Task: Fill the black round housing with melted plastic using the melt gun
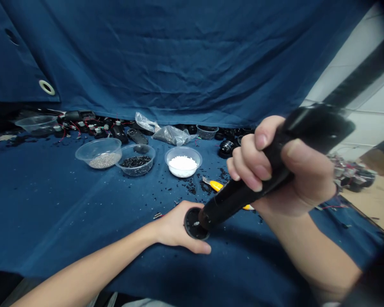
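Note:
My left hand (pixel 176 226) is wrapped round a small round black part (pixel 196 229), its open face turned up toward me. A long black cylindrical tool (pixel 237 198) slants down from the upper right, and its lower end meets the black part or lies just over it. Around the tool's thick upper section my right hand (pixel 284 170) is closed, thumb on the near side. Partly behind the tool lies a yellow cutter (pixel 216 185) on the blue cloth.
Clear bowls hold white pieces (pixel 183 165), black pieces (pixel 136 162) and small silvery pieces (pixel 105 160). Behind them are plastic bags (pixel 173 134) and black parts with wires (pixel 99 128). Black bits are scattered near the cutter. Cardboard (pixel 374 200) is at the right.

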A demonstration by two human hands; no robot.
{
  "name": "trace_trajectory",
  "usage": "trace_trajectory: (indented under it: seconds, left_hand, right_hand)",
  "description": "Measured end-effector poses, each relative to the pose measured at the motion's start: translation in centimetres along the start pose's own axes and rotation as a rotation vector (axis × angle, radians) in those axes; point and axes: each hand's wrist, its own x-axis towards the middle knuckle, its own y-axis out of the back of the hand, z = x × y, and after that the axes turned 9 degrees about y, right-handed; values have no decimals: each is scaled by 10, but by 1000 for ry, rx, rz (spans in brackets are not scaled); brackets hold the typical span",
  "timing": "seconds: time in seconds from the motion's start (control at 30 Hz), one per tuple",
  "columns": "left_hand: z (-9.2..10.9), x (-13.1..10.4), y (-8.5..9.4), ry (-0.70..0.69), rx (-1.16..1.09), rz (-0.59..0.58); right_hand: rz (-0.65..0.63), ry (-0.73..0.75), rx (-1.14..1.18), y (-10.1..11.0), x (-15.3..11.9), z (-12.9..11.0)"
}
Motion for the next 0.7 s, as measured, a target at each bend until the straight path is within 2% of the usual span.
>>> trace_trajectory:
  seconds: [0.1,0.2,0.3,0.43,0.6,0.7]
  left_hand:
    - [-2,3,-2,-7,6,126]
    - [-4,5,-5,28,7,240]
    - [-5,7,-6,36,30,306]
    - [-6,8,-5,51,-5,288]
    - [-1,3,-10,69,-140,134]
    - [0,1,-12,70,-146,56]
  right_hand:
    - [131,175,-47,0,-1,11]
    - [234,168,-104,2,2,21]
    - [261,136,-115,7,8,25]
    - [107,40,-2,16,15,21]
    - [-139,-174,105,42,26,16]
    - [-282,-199,145,60,30,23]
